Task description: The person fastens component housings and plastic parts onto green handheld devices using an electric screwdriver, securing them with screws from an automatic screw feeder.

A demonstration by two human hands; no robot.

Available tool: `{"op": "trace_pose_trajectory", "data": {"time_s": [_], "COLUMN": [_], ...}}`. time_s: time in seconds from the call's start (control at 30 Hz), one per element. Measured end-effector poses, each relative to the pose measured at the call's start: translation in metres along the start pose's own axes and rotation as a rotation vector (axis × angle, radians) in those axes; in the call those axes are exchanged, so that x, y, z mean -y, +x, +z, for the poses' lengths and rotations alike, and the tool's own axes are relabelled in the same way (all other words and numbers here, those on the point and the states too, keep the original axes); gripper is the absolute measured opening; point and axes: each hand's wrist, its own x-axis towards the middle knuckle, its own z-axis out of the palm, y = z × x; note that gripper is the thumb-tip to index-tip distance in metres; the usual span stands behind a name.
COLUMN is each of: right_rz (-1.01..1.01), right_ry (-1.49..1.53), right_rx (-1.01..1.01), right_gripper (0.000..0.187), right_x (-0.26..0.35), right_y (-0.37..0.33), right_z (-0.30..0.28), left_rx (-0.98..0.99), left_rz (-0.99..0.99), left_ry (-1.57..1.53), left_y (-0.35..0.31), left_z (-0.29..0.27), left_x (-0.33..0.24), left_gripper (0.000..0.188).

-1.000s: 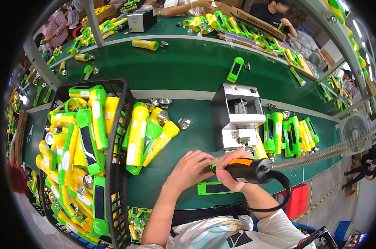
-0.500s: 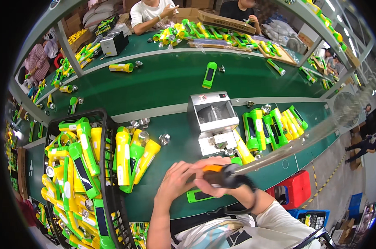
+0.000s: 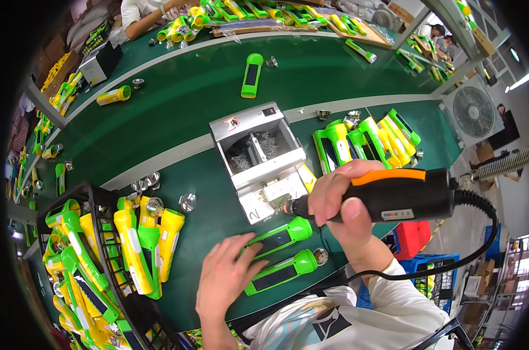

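Gripping the black elec. screwdriver (image 3: 401, 195), the R hand (image 3: 349, 204) held its tip at the front of the screw feeder (image 3: 270, 174). The L hand (image 3: 225, 269), fingers loosely spread, lay over the L end of a green solar flashlight (image 3: 281, 237) on the worktop (image 3: 212, 216); a 2nd flashlight (image 3: 283, 272) lay just beside it.

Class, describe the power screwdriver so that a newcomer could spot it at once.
Find the boxy silver machine on the green table. To its lower right, the right hand grips the power screwdriver. Unlike the green and yellow flashlights nearby, it is black with an orange strip.
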Motion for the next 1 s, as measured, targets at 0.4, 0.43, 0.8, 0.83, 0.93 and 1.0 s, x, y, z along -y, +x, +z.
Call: {"op": "trace_pose_trajectory", "data": {"time_s": [0.4,0.43,0.8,0.83,0.93,1.0], "right_rz": [0.026,0.005,0.058,0.146,0.356,0.357], "right_ry": [-0.068,-0.028,-0.171,-0.235,-0.105,-0.041], "right_rx": [0.093,0.068,0.076,0.025,-0.063,-0.062], "right_gripper": [0.036,0.037,0.029,0.026,0.013,0.014], "right_x": [-0.015,-0.011,-0.02,-0.018,-0.013,-0.016], "right_y": [0.012,0.011,0.017,0.024,0.055,0.055], "right_z": [0.017,0.019,0.023,0.027,0.039,0.034], "left_rx": [-0.019,-0.031,-0.047,-0.058,-0.066,-0.063], "left_rz": [0.068,0.069,0.096,0.108,0.124,0.126], "left_ry": [-0.107,-0.11,-0.124,-0.127,-0.125,-0.123], "left_y": [0.003,0.003,0.008,0.009,0.007,0.006], "left_z": [0.027,0.027,0.03,0.031,0.033,0.033], "left_x": [0.02,0.019,0.019,0.018,0.022,0.021], "left_gripper": [0.03,0.029,0.029,0.03,0.031,0.031]}}
